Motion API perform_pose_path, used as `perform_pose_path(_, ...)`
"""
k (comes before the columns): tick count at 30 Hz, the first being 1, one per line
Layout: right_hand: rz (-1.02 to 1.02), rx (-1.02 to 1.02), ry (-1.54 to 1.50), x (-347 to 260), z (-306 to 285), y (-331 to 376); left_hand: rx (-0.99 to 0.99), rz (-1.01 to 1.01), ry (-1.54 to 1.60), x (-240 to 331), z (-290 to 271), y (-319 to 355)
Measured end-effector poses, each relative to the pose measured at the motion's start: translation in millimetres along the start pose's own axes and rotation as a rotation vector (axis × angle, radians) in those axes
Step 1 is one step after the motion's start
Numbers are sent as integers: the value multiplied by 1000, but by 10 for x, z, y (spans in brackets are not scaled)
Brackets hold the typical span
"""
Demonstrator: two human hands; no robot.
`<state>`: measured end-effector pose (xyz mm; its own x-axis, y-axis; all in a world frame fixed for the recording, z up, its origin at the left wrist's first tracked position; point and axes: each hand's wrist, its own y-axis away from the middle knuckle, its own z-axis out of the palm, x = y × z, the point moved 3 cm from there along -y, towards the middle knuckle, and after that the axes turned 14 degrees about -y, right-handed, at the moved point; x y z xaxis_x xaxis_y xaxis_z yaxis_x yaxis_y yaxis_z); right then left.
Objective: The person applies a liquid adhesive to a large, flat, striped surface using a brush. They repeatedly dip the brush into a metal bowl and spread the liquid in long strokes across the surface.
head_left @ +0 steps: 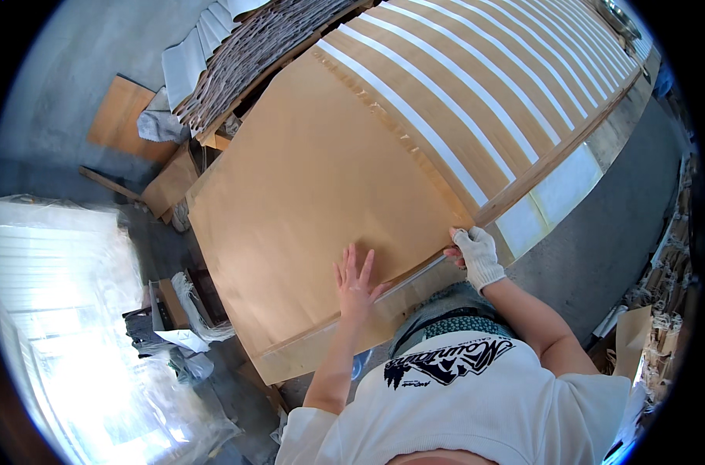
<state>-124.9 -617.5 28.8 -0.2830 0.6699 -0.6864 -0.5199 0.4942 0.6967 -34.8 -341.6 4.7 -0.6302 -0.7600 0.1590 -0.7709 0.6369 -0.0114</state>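
- Two hands worked one brown paper sheet, which lay flat on the table.
- Left hand, bare, fingers spread, pressed the sheet's 6 o'clock edge, apparently pinning it.
- Right hand, gloved, fingers curled, pinched its 4 o'clock corner beside the striped stack.

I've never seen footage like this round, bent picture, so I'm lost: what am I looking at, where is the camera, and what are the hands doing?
The camera sits on a person's head and looks down, so its wide lens bends straight edges. The two forearms coming in from below are the person's own. The bare left hand lies flat, fingers spread, on a large plain brown paper sheet spread over a worktable. The right hand, in a white knitted glove, grips that sheet's near edge. Farther back lie overlapping brown sheets with white strips. At the left, bright plastic-wrapped white bundles stand on the grey floor.
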Motion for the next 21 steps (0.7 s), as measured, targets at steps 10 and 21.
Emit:
perform_pose_path(10, -41, 5, 112, 60, 65, -149, 68, -22, 9, -23, 95, 99)
perform_pose_path(21, -2, -19, 233, -103, 105, -101, 109, -93, 53, 48, 143, 138)
